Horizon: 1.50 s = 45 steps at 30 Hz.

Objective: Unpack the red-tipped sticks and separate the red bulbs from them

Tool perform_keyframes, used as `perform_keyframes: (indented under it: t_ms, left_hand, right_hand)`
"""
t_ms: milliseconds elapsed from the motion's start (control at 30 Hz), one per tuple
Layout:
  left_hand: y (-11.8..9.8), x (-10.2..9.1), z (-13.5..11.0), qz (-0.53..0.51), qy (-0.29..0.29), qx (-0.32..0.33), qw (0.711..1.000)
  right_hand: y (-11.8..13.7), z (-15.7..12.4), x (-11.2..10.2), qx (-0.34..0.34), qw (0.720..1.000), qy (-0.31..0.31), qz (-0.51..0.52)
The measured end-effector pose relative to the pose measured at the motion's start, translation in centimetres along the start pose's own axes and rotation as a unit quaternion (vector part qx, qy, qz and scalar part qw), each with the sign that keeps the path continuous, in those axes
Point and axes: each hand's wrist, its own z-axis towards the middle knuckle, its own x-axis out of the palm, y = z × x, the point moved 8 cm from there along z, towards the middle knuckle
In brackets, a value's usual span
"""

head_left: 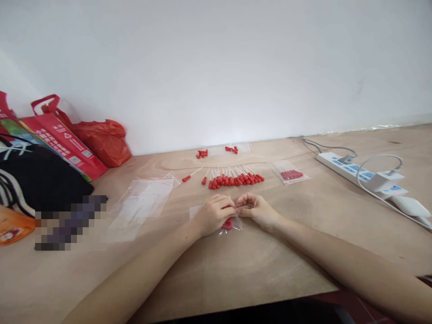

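Zip-bag [231, 224] of clear film holding red pieces lies on the surface [236, 274] near the red-tipped droppers [236, 179], its mouth pinched in the closed fingers of the left hand [216, 214] and right hand [258, 210], seemingly light, limp, slippery, best gripped at that stiffer top strip.

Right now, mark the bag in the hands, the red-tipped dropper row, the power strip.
bag [232, 223], head view, red-filled lower part.
dropper row [236, 180], head view, red tips mid-row.
power strip [332, 163], head view, white top face.
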Motion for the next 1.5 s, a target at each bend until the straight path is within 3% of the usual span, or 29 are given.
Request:
perform_keyframes:
  t_ms: [133,233,300,367,467,533,667,833,933,1033,1133,1200,1333,1400,1500]
  left_hand:
    - [0.4,0.1,-0.4,0.011,0.001,-0.018,1.000]
    - [1.2,0.0,-0.7,-0.011,-0.006,-0.045,0.999]
    - [1.5,-0.1,-0.9,-0.022,-0.012,-0.053,0.998]
    - [1.6,-0.3,-0.9,-0.030,-0.014,-0.054,0.998]
    - [1.4,-0.3,-0.9,-0.043,-0.003,-0.033,0.999]
    - [1.1,-0.3,-0.9,-0.047,0.009,-0.007,0.999]
    - [0.8,0.0,-1.2,-0.028,0.021,0.038,0.999]
    - [-0.5,0.5,-1.3,0.022,0.060,0.107,0.992]
    - [-1.1,0.7,-1.2,0.024,0.095,0.125,0.987]
    - [-1.2,0.5,-1.1,0.004,0.099,0.130,0.987]
    - [-1.1,0.0,-0.9,0.007,0.100,0.137,0.985]
    - [-0.8,-0.5,-0.8,0.019,0.110,0.136,0.984]
    - [0.2,-1.4,-0.7,0.007,0.115,0.091,0.989]
    - [0.7,-1.8,-1.0,-0.029,0.078,0.059,0.995]
    - [1.8,-2.2,-2.2,-0.084,0.011,-0.023,0.996]
  right_hand:
    - [0.2,-0.4,0.9,-0.019,0.993,0.064,-0.098]
    - [2.3,-1.5,2.0,-0.166,0.947,0.093,-0.259]
    - [4.0,-2.8,3.0,-0.302,0.872,0.095,-0.374]
    - [5.0,-3.9,3.8,-0.409,0.779,0.079,-0.469]
    - [5.4,-4.8,4.5,-0.500,0.657,0.049,-0.562]
    - [5.3,-5.0,4.8,-0.531,0.603,0.042,-0.594]
    - [5.1,-5.7,5.3,-0.565,0.550,0.046,-0.613]
    - [5.2,-6.4,5.8,-0.589,0.508,0.055,-0.626]
    - [4.8,-6.3,6.1,-0.591,0.488,0.092,-0.636]
    - [4.4,-5.9,6.1,-0.572,0.482,0.130,-0.651]
    - [4.4,-5.8,6.2,-0.550,0.501,0.163,-0.648]
    - [4.6,-5.6,6.0,-0.525,0.540,0.176,-0.634]
    - [5.0,-4.8,5.2,-0.440,0.656,0.198,-0.581]
    - [4.9,-4.5,5.0,-0.400,0.708,0.224,-0.537]
    - [4.8,-4.1,4.9,-0.355,0.765,0.252,-0.474]
